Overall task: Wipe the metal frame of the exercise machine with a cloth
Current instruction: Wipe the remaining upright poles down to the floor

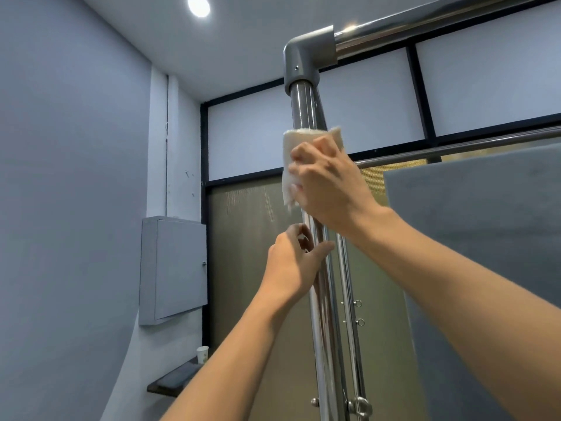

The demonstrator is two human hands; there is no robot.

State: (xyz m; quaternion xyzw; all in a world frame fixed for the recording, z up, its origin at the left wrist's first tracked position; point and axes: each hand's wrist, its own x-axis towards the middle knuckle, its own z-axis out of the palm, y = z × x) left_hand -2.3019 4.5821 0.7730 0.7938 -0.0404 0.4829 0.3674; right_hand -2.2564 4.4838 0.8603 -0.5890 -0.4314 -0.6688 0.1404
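A shiny upright metal post [303, 107] of the machine frame rises through the middle of the view to a grey elbow joint [306, 53], from which a chrome top bar [425, 19] runs to the right. My right hand [328, 183] grips a white cloth [290, 153] wrapped round the post a little below the joint. Lower down, my left hand [294, 262] curls round the same post, thumb on the near side. A thinner second rod [349, 299] with rings stands just right of the post.
A grey wall cabinet [173, 268] hangs at the left. Below it a dark shelf [173, 381] carries a paper cup [202, 354]. Frosted windows in black frames fill the back wall. A grey padded panel [485, 238] stands at the right. A ceiling lamp [198, 6] glows overhead.
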